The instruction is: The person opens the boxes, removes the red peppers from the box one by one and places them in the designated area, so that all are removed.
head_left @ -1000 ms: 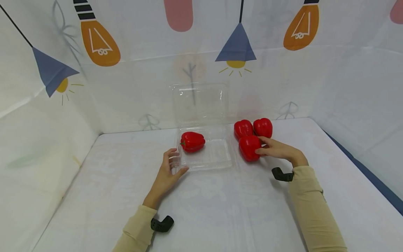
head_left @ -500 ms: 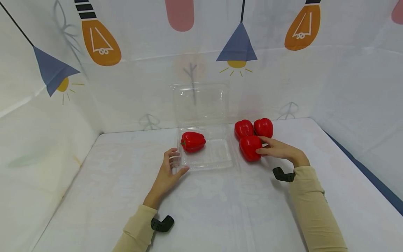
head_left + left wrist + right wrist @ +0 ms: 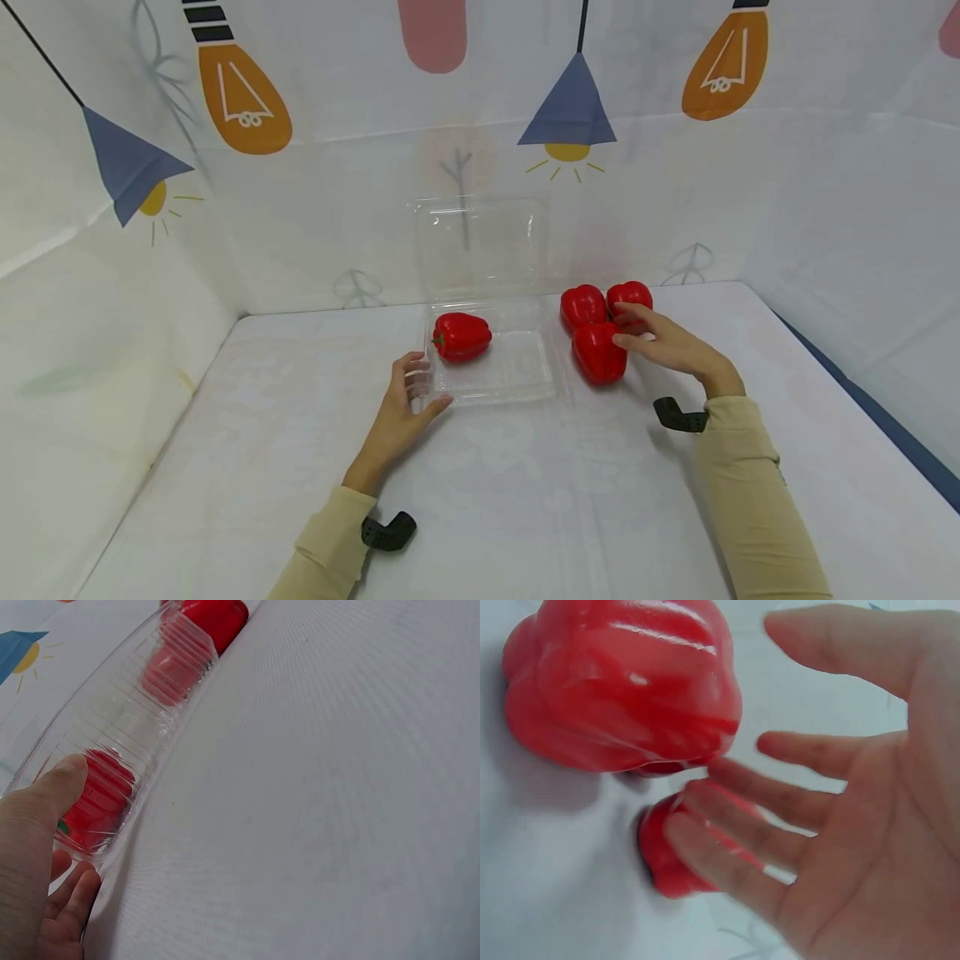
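Observation:
A clear plastic clamshell container [image 3: 517,362] lies on the white cloth, its lid [image 3: 480,246] raised behind. In its left part rests a red bell pepper [image 3: 462,337] with a green stem. My left hand [image 3: 397,417] holds the container's near left corner; in the left wrist view, the thumb [image 3: 56,787] lies against the ribbed front wall. Three more red bell peppers cluster to the right: a nearest one [image 3: 598,354], a back left one [image 3: 582,307] and a back right one [image 3: 628,293]. Beside the nearest pepper, my right hand [image 3: 675,342] has spread fingers and holds nothing.
White cloth covers the table [image 3: 525,500], and a printed fabric backdrop [image 3: 337,208] rises behind and at both sides. Black wrist mounts [image 3: 388,532] stick out from both sleeves. The raised lid stands close to the backdrop.
My right hand's fingers have lifted off the nearest pepper and spread, overlapping the back right pepper in the head view. That nearest pepper stays in place. The left hand keeps its place at the container.

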Demonstrator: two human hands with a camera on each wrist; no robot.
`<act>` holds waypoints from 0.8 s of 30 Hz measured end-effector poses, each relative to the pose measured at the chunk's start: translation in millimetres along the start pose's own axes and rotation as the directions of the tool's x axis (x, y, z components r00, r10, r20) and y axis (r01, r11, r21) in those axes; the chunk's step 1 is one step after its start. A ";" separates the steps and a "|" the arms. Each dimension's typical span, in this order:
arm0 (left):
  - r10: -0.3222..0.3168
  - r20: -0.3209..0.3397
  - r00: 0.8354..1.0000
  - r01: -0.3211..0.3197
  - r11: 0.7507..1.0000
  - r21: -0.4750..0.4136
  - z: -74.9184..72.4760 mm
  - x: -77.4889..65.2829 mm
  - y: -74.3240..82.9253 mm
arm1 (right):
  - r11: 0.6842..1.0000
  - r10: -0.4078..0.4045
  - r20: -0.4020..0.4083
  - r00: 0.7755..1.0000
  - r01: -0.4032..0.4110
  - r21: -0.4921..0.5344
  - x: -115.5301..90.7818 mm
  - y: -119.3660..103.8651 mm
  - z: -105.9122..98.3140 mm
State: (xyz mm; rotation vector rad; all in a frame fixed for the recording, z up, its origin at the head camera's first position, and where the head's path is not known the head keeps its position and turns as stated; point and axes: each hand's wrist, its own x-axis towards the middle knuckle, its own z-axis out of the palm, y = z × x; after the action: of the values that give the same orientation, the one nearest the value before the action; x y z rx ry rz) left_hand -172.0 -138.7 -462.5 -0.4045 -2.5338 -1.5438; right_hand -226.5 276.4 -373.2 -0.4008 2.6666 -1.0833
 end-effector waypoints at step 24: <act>-0.013 0.010 1.000 0.013 1.000 -0.006 0.1 1.7 -2.3 | 0.974 -0.227 -0.200 0.953 0.224 -0.035 15.3 -28.3 26.9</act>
State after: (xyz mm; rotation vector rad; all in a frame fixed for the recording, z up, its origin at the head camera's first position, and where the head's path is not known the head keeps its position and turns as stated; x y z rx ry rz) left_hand -174.4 -139.4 -464.1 -0.3977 -2.5448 -1.5587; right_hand -227.7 234.4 -373.7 -0.6439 2.8604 -1.2343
